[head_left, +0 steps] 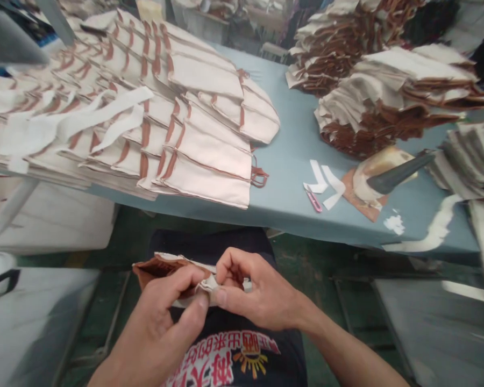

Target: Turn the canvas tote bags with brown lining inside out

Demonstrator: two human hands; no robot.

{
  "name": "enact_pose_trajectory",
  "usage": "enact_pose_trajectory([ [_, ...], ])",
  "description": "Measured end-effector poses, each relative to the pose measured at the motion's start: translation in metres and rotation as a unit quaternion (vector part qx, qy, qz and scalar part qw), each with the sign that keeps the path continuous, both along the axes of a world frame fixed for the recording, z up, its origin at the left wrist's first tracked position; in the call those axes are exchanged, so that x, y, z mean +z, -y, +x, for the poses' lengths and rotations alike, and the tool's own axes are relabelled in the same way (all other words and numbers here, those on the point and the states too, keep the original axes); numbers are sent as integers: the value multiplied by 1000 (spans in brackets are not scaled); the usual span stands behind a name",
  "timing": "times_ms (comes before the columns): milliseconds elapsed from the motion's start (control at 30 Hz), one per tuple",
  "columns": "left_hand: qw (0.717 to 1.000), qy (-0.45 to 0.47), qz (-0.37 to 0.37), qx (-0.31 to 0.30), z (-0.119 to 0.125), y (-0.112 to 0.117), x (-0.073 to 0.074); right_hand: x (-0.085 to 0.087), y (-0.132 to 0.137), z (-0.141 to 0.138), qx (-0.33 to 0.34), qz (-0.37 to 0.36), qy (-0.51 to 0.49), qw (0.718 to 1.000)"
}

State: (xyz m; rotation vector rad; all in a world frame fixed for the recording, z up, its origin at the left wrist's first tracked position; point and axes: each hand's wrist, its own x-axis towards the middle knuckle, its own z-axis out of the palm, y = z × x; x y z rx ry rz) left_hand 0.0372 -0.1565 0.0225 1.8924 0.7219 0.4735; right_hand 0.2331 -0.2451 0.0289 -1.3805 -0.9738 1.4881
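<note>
Low over my lap, a cream and brown fabric pouch (155,269) lies sideways with its brown lining showing at the left end. My left hand (165,306) pinches a folded cream edge of it between thumb and fingers. Close beside, my right hand (254,290) grips the same edge, its fingers curled and thumb pressed in. The fingertips of both hands nearly meet at the bunched cloth. Most of the pouch's right part is hidden behind my right hand.
Overlapping cream pouches (210,172) cover the left of the blue table (282,161). White strips (333,188), pink thread snips (313,200) and a glue pot with a dark-handled brush (399,172) sit to the right. Piled fabric pieces (358,107) stand behind. Stools flank me.
</note>
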Motion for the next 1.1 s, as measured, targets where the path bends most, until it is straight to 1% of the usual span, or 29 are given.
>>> enact_pose_trajectory([
  [67,999,5,-39,-5,1,-2,4,-1,-1,-3,-1,-5,0,1000],
  [167,996,15,-91,-14,3,-7,9,0,0,-8,-20,5,54,998],
  [333,988,45,-140,-53,1,-16,9,7,0,-12,-37,20,86,995],
  [433,986,42,-146,-68,2,-20,8,9,1,-12,-42,22,89,995],
  [533,987,23,-145,-71,5,-21,12,8,2,-11,-38,12,72,997],
  [667,988,20,-140,-66,8,-21,16,6,3,-9,-26,-5,44,999],
  [733,987,14,-144,-64,6,-20,14,5,2,-8,-24,-12,35,999],
  [933,989,21,-133,-65,0,-16,2,3,0,-3,-14,-5,12,1000],
  [1000,990,19,-128,-63,0,-16,2,2,1,-2,-12,-1,2,1000],
  [1100,991,9,-121,-50,4,-17,7,2,3,0,-11,14,17,1000],
])
